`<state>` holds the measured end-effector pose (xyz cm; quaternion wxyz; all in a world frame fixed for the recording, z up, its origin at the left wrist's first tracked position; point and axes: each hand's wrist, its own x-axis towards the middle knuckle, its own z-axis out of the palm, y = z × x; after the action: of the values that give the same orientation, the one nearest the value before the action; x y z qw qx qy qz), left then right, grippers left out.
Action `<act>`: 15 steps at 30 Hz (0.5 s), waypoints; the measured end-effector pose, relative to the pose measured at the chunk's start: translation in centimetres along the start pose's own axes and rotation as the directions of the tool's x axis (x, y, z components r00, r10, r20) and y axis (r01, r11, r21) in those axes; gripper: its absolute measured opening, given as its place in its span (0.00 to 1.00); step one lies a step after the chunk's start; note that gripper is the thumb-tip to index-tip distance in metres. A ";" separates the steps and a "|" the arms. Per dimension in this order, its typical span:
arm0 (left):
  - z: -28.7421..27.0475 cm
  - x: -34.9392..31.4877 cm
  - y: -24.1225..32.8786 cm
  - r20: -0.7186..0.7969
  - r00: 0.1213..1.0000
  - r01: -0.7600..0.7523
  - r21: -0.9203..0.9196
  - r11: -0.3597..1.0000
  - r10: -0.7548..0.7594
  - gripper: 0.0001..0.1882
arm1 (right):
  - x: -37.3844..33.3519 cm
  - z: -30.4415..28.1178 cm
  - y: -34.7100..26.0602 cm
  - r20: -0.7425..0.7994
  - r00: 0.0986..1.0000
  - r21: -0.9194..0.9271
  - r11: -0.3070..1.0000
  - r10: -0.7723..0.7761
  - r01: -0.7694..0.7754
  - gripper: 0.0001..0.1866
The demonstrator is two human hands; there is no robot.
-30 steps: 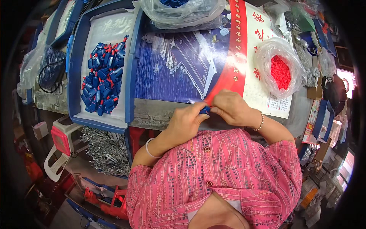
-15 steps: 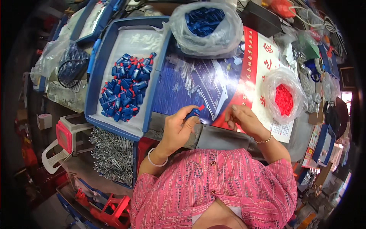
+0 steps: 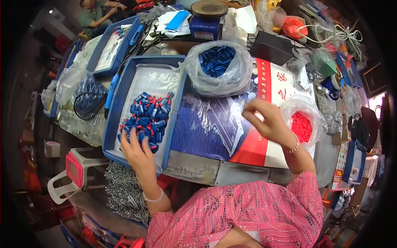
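My left hand [image 3: 138,155] is over the near end of a blue tray [image 3: 108,136], fingers spread at the edge of a pile of small blue plastic pieces with red tips [image 3: 151,113]. No piece shows gripped in it. My right hand [image 3: 266,122] hovers above a glossy printed sheet [image 3: 206,132], between two plastic bags. Its fingers curl toward the thumb in a loop; whatever they may pinch is not visible. Plain blue pieces [image 3: 217,60] fill the bag [image 3: 194,84] beyond it. Small red pieces [image 3: 301,126] lie in the bag [image 3: 316,109] to its right.
A black box [image 3: 273,47] and a white cable [image 3: 335,33] are at the back right. Below the tray stands a mass of thin metal parts [image 3: 124,190]. A white stool [image 3: 84,165] is at left. Another person [image 3: 97,18] sits at the far left.
My left hand has moved left from the sheet to the tray, and the red-tipped blue piece it held is out of its fingers. My right hand has risen toward the bags. The view has shifted.
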<state>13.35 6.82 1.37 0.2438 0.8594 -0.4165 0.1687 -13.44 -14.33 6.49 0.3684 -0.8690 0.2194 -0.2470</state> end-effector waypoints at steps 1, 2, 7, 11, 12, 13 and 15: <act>0.3 -0.7 0.2 0.009 0.999 -0.032 -0.119 0.992 0.034 0.19 | 1.7 0.1 0.8 -0.058 0.996 -0.058 0.996 -0.064 0.061 0.05; 0.3 -1.4 0.6 0.010 0.998 -0.061 -0.233 0.971 0.065 0.18 | 3.6 0.2 1.7 -0.073 0.993 -0.133 0.988 -0.090 0.080 0.05; 0.8 -4.4 6.7 0.251 0.918 -0.042 -0.710 0.703 0.307 0.13 | 13.1 1.0 7.9 -0.058 0.967 -0.364 0.907 -0.247 0.210 0.09; 0.8 -5.8 8.3 0.325 0.878 0.060 -0.803 0.593 0.352 0.13 | 16.2 2.7 8.7 0.232 0.971 -0.488 0.856 -0.063 0.172 0.14; 1.1 -6.1 8.1 0.333 0.875 0.072 -0.806 0.588 0.350 0.13 | 16.6 2.8 8.4 0.234 0.970 -0.486 0.855 -0.072 0.180 0.14; 1.4 -6.0 8.0 0.329 0.878 0.068 -0.804 0.591 0.347 0.13 | 16.9 2.7 8.1 0.278 0.959 -0.528 0.824 -0.063 0.207 0.14; 1.7 -6.2 7.6 0.372 0.875 0.120 -0.786 0.607 0.308 0.13 | 16.9 2.5 7.0 0.345 0.938 -0.563 0.791 -0.041 0.242 0.15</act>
<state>3.75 5.72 -1.01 0.4778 0.6524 -0.5398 -0.2339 -0.17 -26.98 4.25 0.0865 -0.9824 0.1577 -0.0508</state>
